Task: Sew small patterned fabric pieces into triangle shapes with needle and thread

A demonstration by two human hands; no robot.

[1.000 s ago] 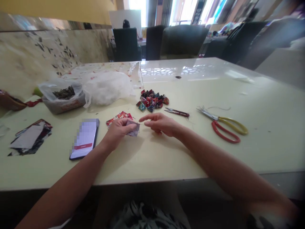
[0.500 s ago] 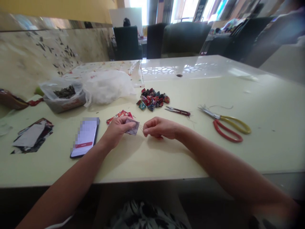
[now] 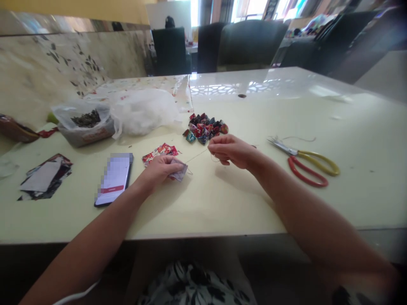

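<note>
Greyish cloth patch (image 3: 179,171), pinched in L. grip (image 3: 159,168) btwn thumb and fingers, over the worktop (image 3: 203,212); its free edge faces R. grip (image 3: 233,151). R. grip, to the right of L. grip and slightly farther off, is narrow, fingertips closed on thread (image 3: 197,156), which runs nearly straight from patch to fingers; a slack loop hangs just below R. grip.

Just beyond L. grip: red patterned cloth pcs. (image 3: 161,151). Left of L. grip: phone (image 3: 114,180), screen up; farther left, stack of fabric pcs. (image 3: 44,177). Beyond both grips, approx. btwn them: pile of small multicoloured fabric bundles (image 3: 204,128), nr. R. fingertips. Well to the right of R. grip: scissors (image 3: 293,151) w/ one red and one yellow handle, blades directed away and leftward. Beyond L. grip, toward the back: plastic bag w/ white fluff (image 3: 144,114); beside it, to the left, open bag w/ dark dried matter (image 3: 85,134).
</note>
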